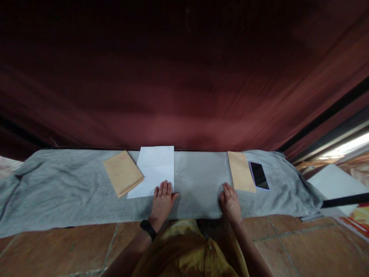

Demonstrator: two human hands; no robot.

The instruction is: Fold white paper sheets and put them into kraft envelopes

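Note:
My left hand (163,200) lies flat with its fingertips on the lower right corner of a white sheet of paper (155,165), which shows a crease across it. Overlapping the left side of that sheet is a stack of brown envelopes (122,172). My right hand (230,201) rests palm down on the grey cloth, its fingers stretched out and holding nothing. Just beyond its fingertips, a brown envelope or folded brown paper (241,172) lies flat; whether they touch it is hard to tell.
Grey cloth (198,181) covers the long narrow surface. A phone (260,176) lies beside the right-hand brown envelope. A dark red panel (184,96) rises behind the surface. At the far right are a white board (336,184) and a dark bar (344,201). Below is a tiled floor (72,250).

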